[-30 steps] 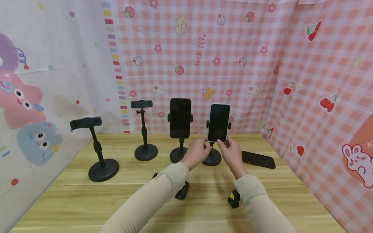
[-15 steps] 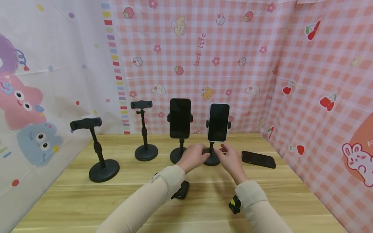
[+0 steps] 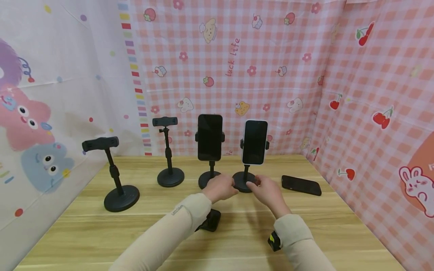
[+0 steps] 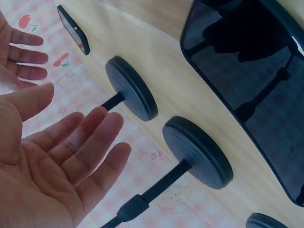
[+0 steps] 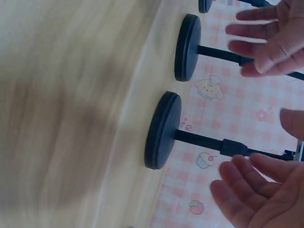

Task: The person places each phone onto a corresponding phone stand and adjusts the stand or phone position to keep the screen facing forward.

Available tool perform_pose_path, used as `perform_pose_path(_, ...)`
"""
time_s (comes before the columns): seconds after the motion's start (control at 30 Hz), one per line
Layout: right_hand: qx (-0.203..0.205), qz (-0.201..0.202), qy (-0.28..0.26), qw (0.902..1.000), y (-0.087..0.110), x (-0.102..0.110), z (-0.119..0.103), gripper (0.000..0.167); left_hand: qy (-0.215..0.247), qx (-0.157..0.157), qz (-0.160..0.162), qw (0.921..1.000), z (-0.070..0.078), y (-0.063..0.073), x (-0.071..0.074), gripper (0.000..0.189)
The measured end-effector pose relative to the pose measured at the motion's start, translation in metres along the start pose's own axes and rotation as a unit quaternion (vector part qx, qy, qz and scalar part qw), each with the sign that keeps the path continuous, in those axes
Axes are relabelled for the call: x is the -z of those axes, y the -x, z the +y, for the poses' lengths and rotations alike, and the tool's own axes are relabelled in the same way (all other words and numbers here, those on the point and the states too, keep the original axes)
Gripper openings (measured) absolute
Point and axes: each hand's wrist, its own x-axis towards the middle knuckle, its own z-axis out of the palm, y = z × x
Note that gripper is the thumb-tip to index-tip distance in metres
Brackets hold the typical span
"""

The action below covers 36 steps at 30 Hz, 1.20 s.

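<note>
Both hands hover above the table, empty, with fingers loosely bent. My left hand (image 3: 222,187) is in front of the middle stand's round base (image 3: 205,180), hiding part of it. My right hand (image 3: 268,191) is at the right side of the right stand's base (image 3: 242,181); whether it touches cannot be told. A white-edged phone (image 3: 255,143) stands upright in the right stand's clamp. In the middle stand's clamp, a black phone (image 3: 210,137) also stands upright. The left wrist view shows my left hand (image 4: 61,166) with its palm up and fingers spread.
Two black stands with bare clamps, one at far left (image 3: 121,197) and one behind it (image 3: 170,177), stand on the wooden table (image 3: 237,244). A black phone (image 3: 301,185) lies at right. Another phone (image 3: 213,221) lies partly behind my left sleeve. Patterned cloth (image 3: 271,49) hangs behind.
Both hands have left the bottom of the white-edged phone and drawn down and toward me. The left hand has also shifted left. The phone stays upright in its clamp.
</note>
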Motion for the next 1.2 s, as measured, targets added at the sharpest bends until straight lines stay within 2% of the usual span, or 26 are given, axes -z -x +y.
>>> perform_pose_path(0.07, 0.002, -0.015, 0.020, 0.9997, 0.001, 0.001, -0.002, 0.053, -0.007, 0.006, -0.010, 0.9999, -0.002, 0.001, 0.000, 0.031)
perform_pose_path(0.23, 0.008, -0.053, 0.079, 0.9954, 0.004, 0.001, -0.007, 0.052, -0.034, 0.015, -0.012, 0.9993, -0.010, 0.005, 0.002, 0.022)
perform_pose_path(0.4, 0.014, -0.091, 0.156, 0.9834, 0.009, 0.002, -0.009, 0.048, -0.079, 0.015, -0.013, 0.9967, -0.021, 0.006, 0.002, 0.025)
perform_pose_path(0.5, 0.011, -0.118, 0.185, 0.9757, 0.013, 0.002, -0.010, 0.049, -0.097, 0.022, -0.015, 0.9949, -0.028, 0.008, 0.004, 0.024)
perform_pose_path(0.73, -0.002, -0.146, 0.193, 0.9703, 0.017, 0.002, -0.012, 0.050, -0.119, 0.052, -0.041, 0.9907, -0.050, 0.012, 0.012, 0.026)
perform_pose_path(1.0, -0.007, -0.150, 0.198, 0.9687, 0.022, 0.002, -0.015, 0.039, -0.090, 0.086, -0.083, 0.9887, -0.068, 0.022, 0.029, 0.021)
perform_pose_path(1.2, -0.004, -0.145, 0.190, 0.9711, 0.026, 0.001, -0.013, 0.040, -0.096, 0.099, -0.082, 0.9870, -0.080, 0.029, 0.040, 0.026)
